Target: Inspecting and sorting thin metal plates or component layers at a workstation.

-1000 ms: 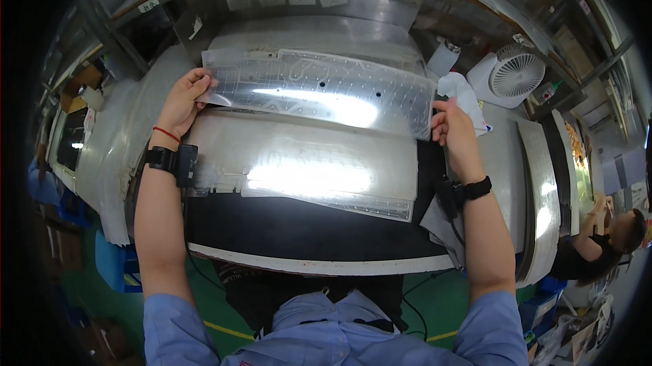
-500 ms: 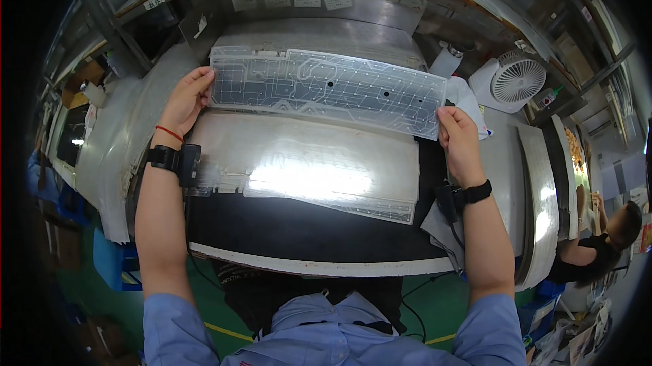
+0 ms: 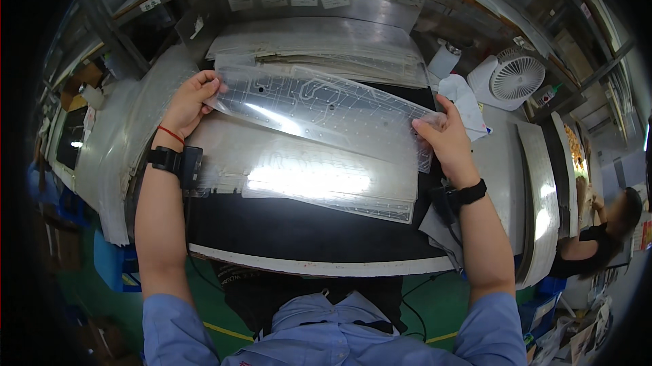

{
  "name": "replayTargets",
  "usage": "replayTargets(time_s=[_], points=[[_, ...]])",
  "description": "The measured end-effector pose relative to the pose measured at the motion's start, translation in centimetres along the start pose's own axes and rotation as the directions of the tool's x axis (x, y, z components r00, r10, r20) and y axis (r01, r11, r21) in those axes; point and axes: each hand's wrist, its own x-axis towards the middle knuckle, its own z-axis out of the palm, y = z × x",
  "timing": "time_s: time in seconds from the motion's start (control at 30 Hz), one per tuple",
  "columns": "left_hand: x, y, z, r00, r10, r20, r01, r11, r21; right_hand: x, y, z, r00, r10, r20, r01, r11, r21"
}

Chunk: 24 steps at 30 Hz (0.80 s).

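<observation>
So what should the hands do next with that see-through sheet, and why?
Probably lower it flat. Left hand and right hand each pinch one end of the clear sheet, which hangs tilted over the stack of similar sheets on the black mat.

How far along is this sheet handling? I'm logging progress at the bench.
Done: clear printed-circuit film sheets lie flat on the black mat. In hand: the left hand and right hand hold another long transparent circuit sheet above them. Left: a stack of similar sheets waits behind.

clear film sheet [image 3: 326, 111], white traces | black mat [image 3: 285, 227] | white fan [image 3: 515, 79]
</observation>
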Motion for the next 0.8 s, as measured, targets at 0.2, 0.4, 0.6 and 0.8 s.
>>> replayTargets(time_s=[0.2, 0.4, 0.6, 0.8], points=[[0.0, -0.4, -1.2, 0.999, -0.024, -0.020, 0.026, 0.995, 0.094, 3.7, 3.5, -5.8, 0.905, -0.279, -0.320, 0.157, 0.920, -0.358], [0.2, -0.5, -0.9, 1.000, -0.010, -0.018, 0.012, 0.995, 0.098, 4.2, 5.9, -8.7, 0.814, -0.547, -0.197, 0.149, 0.523, -0.839], [0.2, -0.6, -1.0, 1.000, -0.010, -0.016, 0.011, 0.996, 0.089, 4.3, 4.9, -8.5, 0.877, -0.437, -0.201, 0.077, 0.541, -0.838], [0.3, -0.8, -1.5, 1.000, -0.009, -0.018, 0.011, 0.996, 0.087, 3.3, 1.4, -5.6, 0.641, -0.746, -0.182, 0.440, 0.551, -0.709]])
